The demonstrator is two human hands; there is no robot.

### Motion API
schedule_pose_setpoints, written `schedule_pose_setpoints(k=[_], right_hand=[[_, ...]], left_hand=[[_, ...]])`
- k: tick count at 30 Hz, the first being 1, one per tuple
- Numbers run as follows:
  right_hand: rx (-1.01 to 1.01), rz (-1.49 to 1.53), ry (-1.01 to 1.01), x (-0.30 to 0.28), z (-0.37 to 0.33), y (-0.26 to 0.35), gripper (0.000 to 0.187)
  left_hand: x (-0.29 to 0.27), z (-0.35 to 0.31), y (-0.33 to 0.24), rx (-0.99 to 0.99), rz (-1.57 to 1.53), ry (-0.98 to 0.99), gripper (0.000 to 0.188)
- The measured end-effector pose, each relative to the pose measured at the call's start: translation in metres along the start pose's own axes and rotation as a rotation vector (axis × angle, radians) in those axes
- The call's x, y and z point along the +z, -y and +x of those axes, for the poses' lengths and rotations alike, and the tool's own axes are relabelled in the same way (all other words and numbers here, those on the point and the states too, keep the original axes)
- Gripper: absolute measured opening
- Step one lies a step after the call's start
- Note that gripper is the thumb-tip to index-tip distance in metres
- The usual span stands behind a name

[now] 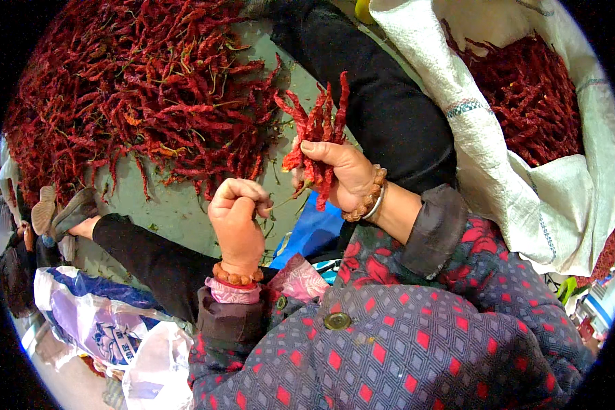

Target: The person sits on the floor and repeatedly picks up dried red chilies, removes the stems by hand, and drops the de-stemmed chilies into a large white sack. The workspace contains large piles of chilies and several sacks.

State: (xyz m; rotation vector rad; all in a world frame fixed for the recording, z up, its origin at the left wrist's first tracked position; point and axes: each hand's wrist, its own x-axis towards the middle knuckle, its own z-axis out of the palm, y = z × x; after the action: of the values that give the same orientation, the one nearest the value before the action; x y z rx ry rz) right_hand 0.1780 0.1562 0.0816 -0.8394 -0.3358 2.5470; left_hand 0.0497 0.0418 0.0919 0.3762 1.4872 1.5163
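Right fingers [326,152] squeeze peppers [316,126]; left fingers [242,188] pinch a stem [285,202]. Many peppers sit in the bag [560,205], but a big pile [137,89] seems left to do.

The left hand [236,220] is balled with its knuckles up, thumb [242,205] pressed to the curled forefinger in a pinch; its wrist [238,272] runs nearly straight up from below. The right hand [342,169], a little higher, is closed in a firmer grip, thumb laid across the front (nail in plain view). Its forearm [398,213] slants in from the lower right. The hands stand near each other, apart.
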Motion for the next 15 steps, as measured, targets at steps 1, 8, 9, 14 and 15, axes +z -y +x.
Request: schedule_pose_setpoints(k=[1, 8, 9, 14, 15], right_hand=[[-0.003, -0.017, 0.004, -0.001, 0.001, -0.002, 0.015], [0.017, -0.093, 0.052, -0.006, 0.004, -0.006, 0.013], [0.009, -0.113, 0.055, -0.006, 0.004, -0.006, 0.013], [-0.081, -0.196, -0.027, -0.006, 0.001, -0.011, 0.012], [-0.108, -0.206, -0.059, -0.006, 0.001, -0.013, 0.011]], left_hand=[[0.004, -0.001, -0.003, 0.023, 0.028, 0.02, 0.01], [0.017, 0.003, -0.012, 0.014, 0.272, 0.185, 0.013], [0.016, 0.005, -0.01, 0.02, 0.315, 0.168, 0.012], [0.016, 0.005, -0.004, 0.052, 0.521, 0.144, 0.015], [0.017, 0.003, -0.003, 0.12, 0.636, 0.123, 0.016]])
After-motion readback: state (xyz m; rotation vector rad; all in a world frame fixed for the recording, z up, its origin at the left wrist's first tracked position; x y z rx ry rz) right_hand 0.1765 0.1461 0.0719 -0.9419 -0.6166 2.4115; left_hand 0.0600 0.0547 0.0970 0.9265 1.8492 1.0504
